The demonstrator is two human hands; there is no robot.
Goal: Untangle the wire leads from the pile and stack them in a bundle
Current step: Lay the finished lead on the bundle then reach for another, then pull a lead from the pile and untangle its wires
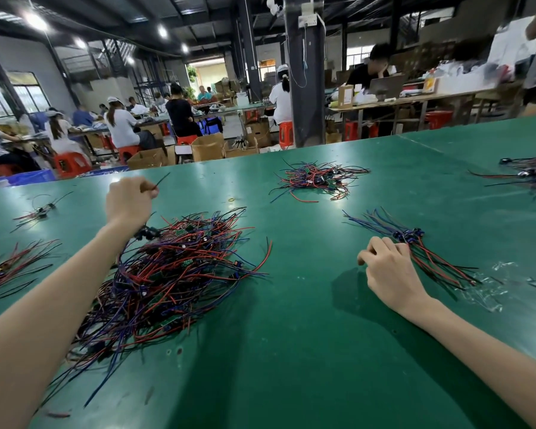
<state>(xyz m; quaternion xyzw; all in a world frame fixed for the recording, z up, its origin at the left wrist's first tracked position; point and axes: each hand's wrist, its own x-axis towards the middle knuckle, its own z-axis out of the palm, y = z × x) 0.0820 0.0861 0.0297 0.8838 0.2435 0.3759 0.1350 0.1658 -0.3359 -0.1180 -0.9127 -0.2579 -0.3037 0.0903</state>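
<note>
The left hand (129, 201) pinches a black wire lead (161, 180) above the pile (174, 274). Right of the pile, the right hand (387, 270), fingers curled, apparently holds the bundle (430, 258). Beyond the pile, cardboard boxes (208, 148) stand open, contents hidden.

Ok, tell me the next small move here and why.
Probably carry the wire lead across to the bundle. The left hand pinches it, raised above the pile, while the right hand rests on the bundle, ready to receive it.
</note>
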